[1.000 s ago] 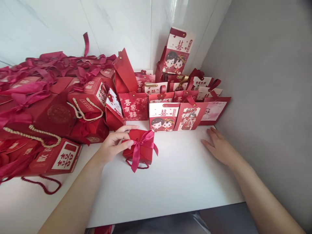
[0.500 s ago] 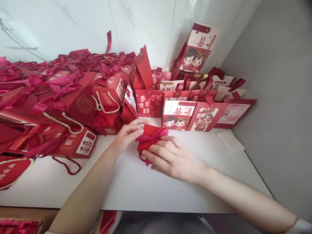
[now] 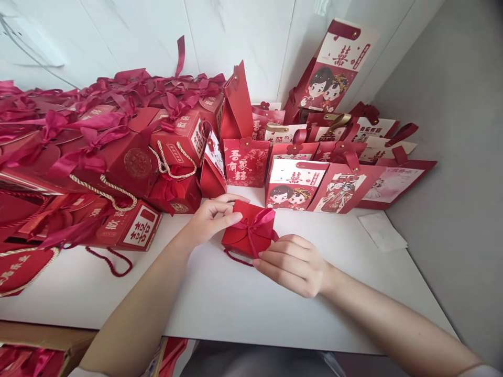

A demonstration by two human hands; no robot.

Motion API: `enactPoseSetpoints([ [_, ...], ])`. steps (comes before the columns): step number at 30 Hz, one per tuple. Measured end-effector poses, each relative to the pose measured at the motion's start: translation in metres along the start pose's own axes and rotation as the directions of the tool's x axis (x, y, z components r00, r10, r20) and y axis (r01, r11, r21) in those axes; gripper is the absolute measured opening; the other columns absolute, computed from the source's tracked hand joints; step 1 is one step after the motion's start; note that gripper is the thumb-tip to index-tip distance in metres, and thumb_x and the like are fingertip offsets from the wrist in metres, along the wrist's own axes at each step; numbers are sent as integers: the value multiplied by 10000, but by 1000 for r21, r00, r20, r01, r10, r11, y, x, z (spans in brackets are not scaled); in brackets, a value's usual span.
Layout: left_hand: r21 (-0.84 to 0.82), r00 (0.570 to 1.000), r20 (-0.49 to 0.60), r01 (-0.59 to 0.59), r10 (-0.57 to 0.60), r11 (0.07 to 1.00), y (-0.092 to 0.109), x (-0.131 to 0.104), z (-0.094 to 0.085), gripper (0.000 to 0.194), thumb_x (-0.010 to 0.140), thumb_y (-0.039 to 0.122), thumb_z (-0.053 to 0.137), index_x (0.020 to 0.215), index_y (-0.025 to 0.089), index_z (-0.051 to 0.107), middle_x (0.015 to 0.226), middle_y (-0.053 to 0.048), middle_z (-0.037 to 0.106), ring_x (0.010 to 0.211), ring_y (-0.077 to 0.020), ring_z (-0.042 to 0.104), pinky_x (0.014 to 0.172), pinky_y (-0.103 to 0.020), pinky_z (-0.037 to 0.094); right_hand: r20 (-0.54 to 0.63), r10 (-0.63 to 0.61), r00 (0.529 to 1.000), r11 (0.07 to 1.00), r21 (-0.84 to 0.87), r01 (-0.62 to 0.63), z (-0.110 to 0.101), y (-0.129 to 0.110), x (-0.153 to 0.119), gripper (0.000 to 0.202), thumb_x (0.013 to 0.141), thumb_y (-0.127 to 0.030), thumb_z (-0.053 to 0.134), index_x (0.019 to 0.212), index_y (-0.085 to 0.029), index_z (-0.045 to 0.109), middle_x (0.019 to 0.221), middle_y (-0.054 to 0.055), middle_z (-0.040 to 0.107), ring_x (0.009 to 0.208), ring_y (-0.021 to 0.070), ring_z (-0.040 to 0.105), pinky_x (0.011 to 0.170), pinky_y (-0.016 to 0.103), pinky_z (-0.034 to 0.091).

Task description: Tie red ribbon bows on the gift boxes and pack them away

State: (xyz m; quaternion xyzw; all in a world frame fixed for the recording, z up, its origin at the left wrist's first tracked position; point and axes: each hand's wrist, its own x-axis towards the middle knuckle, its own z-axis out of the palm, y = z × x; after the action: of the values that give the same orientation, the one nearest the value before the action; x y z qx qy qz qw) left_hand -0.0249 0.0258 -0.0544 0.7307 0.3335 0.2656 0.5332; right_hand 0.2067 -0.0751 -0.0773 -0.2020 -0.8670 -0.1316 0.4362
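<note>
One red box (image 3: 237,238) sits between my hands. It lies at three o'clock from my left hand (image 3: 210,222), whose fingers clasp its edge, and ten o'clock from my right hand (image 3: 296,264), pinching the ribbon (image 3: 255,229).

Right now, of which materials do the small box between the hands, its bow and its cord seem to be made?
The small box looks like thin card, smooth with a slight sheen: flat faces, crisp edges. Its bow seems satin ribbon, glossy along soft folds. The cord is perhaps twisted textile, fairly matte, curving loosely; its strands are too small to confirm.
</note>
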Motion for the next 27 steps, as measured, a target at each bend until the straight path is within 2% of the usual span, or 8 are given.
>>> enactPoseSetpoints([
  [7,-26,996,-75,54,-56,998,1,1,1,487,948,486,581,591,156,565,1310,-106,660,1115,-276,647,980,-388,460,12,4,1000,999,41,-4,-2,2,-10,145,960,-172,627,1073,-133,710,875,44,791,742,165,706,631,322,563],
  [10,-31,994,-94,47,-50,998,2,1,1,481,938,502,582,600,161,579,1272,-108,674,1159,-296,640,1002,-398,463,-61,195,979,968,175,-182,1,2,-14,300,1012,-397,549,1160,-155,646,944,97,742,844,211,692,699,370,570],
  [12,28,993,-113,47,-43,999,4,0,3,486,911,482,627,554,168,530,1214,-103,697,1193,-305,628,1037,-405,448,-52,490,870,849,255,-463,1,3,-13,252,1025,-380,513,1149,-182,607,988,111,692,924,224,665,771,386,560],
  [14,79,990,-134,53,-42,995,7,-1,5,496,874,452,683,521,173,474,1201,-99,705,1186,-303,635,1038,-407,455,46,749,661,616,316,-721,1,5,-11,156,1027,-341,517,1021,-209,599,944,77,656,892,203,634,786,357,538],
  [16,103,988,-149,54,-38,993,8,-2,7,484,829,437,739,521,175,474,1235,-97,697,1166,-298,648,1032,-406,474,230,854,467,356,397,-846,0,9,-8,280,1043,-396,492,859,-210,594,829,38,639,788,177,607,751,321,515],
  [18,117,988,-148,56,-38,992,9,-3,8,420,781,437,790,552,176,553,1249,-100,693,1160,-297,655,1036,-404,489,427,821,378,153,472,-868,-1,12,-5,433,1047,-480,460,753,-198,605,740,25,641,721,167,595,733,310,504],
  [22,135,986,-153,85,-64,987,10,-3,10,322,724,438,839,641,171,677,1276,-111,682,1128,-299,679,996,-397,524,594,708,381,-54,584,-810,0,13,-2,462,1006,-521,537,714,-181,644,709,16,658,675,155,592,717,301,508],
  [27,148,985,-157,100,-77,984,11,-2,13,356,684,435,865,609,163,648,1271,-111,682,1084,-294,692,951,-394,539,611,673,417,-141,660,-738,1,11,-3,332,934,-433,693,719,-185,642,728,10,676,686,147,617,704,288,537],
])
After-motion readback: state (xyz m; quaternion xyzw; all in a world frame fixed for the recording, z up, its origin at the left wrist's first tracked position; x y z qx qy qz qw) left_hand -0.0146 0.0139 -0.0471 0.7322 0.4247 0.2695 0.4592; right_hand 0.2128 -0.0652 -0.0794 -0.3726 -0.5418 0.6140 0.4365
